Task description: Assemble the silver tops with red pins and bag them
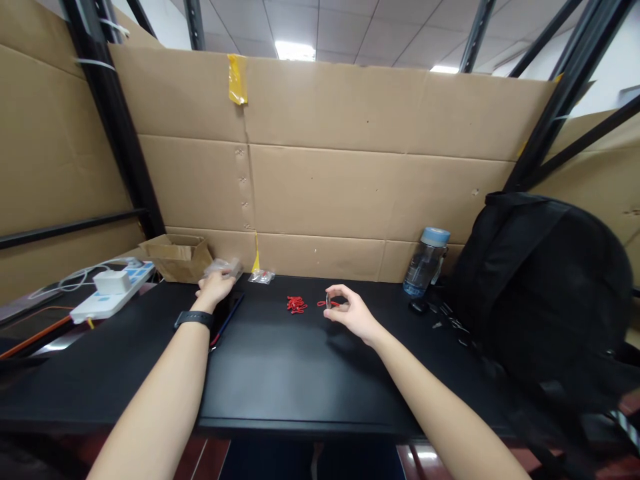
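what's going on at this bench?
Two bare hands at work. The right hand pinches a small, thin item just above the black table, near a red cord loop. The left hand is at a clear plastic bag; its grip isn't clear. A small red pile lies between the hands.

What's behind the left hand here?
Part of a clear plastic bag shows beyond the left hand; the bag's near part and any grip on it are hidden.
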